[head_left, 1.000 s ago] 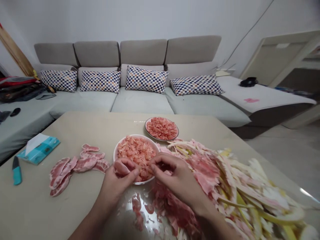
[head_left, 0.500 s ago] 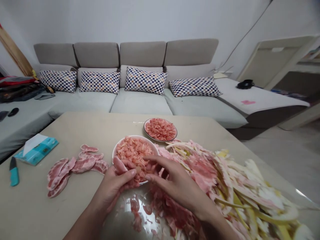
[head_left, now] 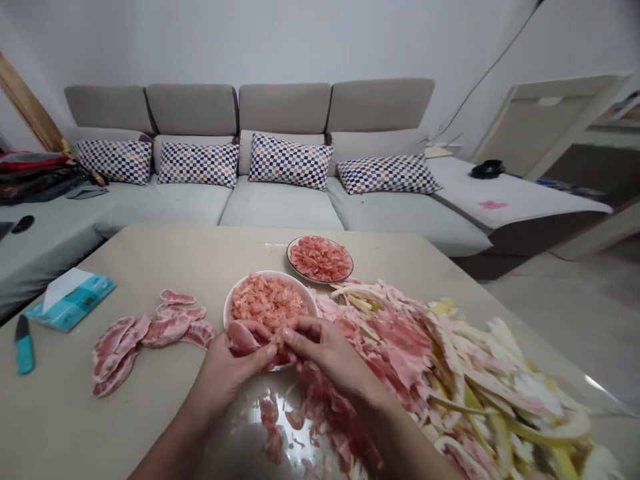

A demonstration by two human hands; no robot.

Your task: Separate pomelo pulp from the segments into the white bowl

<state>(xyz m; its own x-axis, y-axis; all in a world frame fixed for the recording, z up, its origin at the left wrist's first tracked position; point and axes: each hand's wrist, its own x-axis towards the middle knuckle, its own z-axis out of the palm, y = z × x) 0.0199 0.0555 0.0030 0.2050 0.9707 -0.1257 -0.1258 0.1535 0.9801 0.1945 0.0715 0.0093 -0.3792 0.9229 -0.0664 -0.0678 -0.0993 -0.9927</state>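
Observation:
My left hand (head_left: 227,363) grips a pink pomelo segment (head_left: 241,337) at the near rim of a white bowl (head_left: 229,303) filled with peeled pink flesh. My right hand (head_left: 325,353) is closed in a pinch on the same segment, fingertips meeting the left thumb. Both hands hover over the bowl's near edge. Scraps of pink membrane (head_left: 300,417) lie on the table just below my wrists.
A second plate (head_left: 320,259) of peeled flesh sits behind the bowl. Unpeeled segments (head_left: 145,333) lie to the left, with a tissue pack (head_left: 70,300) and a teal knife (head_left: 23,343) farther left. A big heap of peel (head_left: 465,373) fills the right. A grey sofa (head_left: 280,200) stands behind.
My right hand has pulled back toward the left hand and closed its fingers on the segment. The left hand has stayed nearly still.

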